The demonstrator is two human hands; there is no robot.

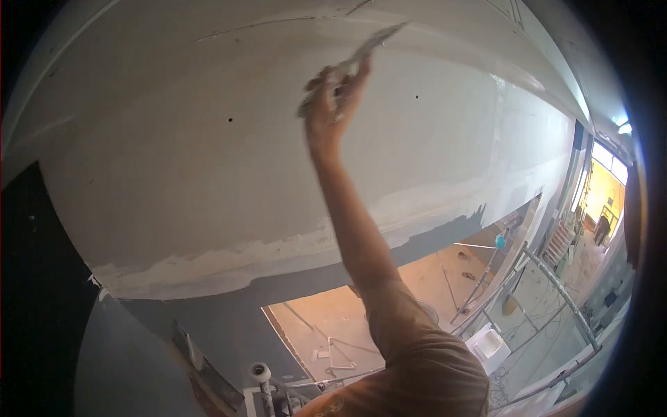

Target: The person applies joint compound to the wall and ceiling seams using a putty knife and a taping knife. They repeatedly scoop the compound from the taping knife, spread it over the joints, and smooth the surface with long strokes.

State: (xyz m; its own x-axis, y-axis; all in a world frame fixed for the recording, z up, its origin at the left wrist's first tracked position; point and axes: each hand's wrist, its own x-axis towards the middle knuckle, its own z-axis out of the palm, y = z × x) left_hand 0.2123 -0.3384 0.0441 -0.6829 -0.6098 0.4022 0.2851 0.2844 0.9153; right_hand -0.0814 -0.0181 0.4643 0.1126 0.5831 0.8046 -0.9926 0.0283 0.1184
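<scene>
My right hand [330, 104] is raised on an outstretched arm against the pale plastered surface. Its fingers are closed around a putty knife [381, 39], whose blade points up and to the right, slightly blurred. At the lower left, a long flat blade [208, 379] with whitish material on it slants beside the dark grey wall. Part of my left forearm [203, 401] shows beneath it; the fingers of that hand are hidden. The plastered surface [278, 167] has two small dark holes and a ragged white band of filler [208, 267] along its lower border.
A metal scaffold rail [563, 292] stands at the right, and a scaffold post [261, 379] rises near my body at the bottom. Far below on the floor lie cables, a white tray [488, 345] and metal frames. A yellow-lit doorway [603, 194] is at far right.
</scene>
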